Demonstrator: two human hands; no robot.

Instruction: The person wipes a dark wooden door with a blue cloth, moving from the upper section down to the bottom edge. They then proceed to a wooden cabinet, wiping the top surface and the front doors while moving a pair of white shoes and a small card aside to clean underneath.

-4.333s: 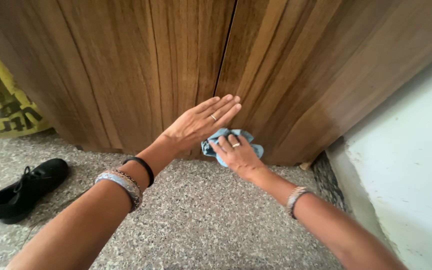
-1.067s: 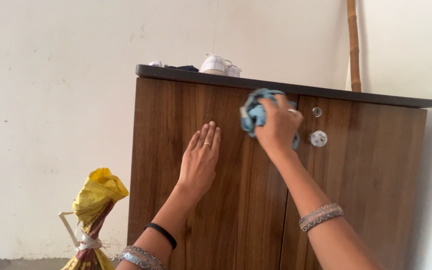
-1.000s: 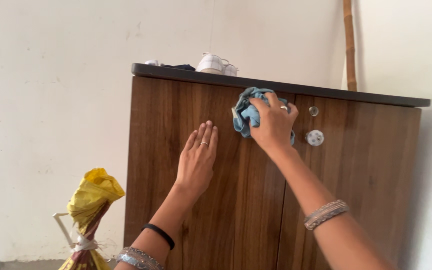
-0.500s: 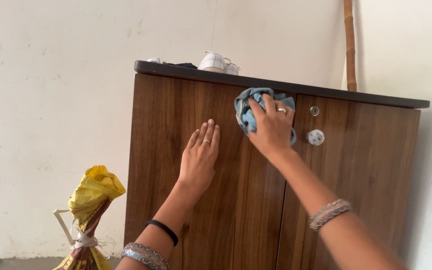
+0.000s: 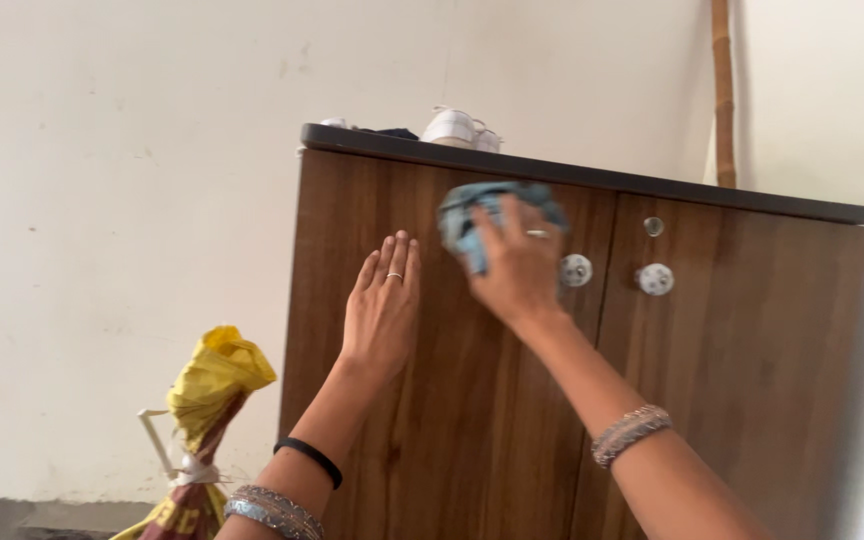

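Brown wood-grain laminate covers the two-door cabinet [image 5: 512, 400], which stands against a pale plastered wall [image 5: 122, 200]. The right hand [image 5: 514, 262] presses a crumpled light-blue cloth [image 5: 467, 215] against the upper part of the left door, just under the dark top edge; its fingers are curled round the wad, gripping it so that it bears on the panel. The cloth is blurred, so its folds cannot be made out. The left hand [image 5: 382, 305] lies flat on the same door, fingers extended and close together, holding nothing; its placement appears to steady the door against the pressure. Two round pale knobs [image 5: 577, 270] sit either side of the door seam, just right of the cloth. A tied yellow sack [image 5: 214, 385] stands near the cabinet's left side. White shoes [image 5: 460, 127] rest on top, and a bamboo pole [image 5: 722, 90] leans in the corner.
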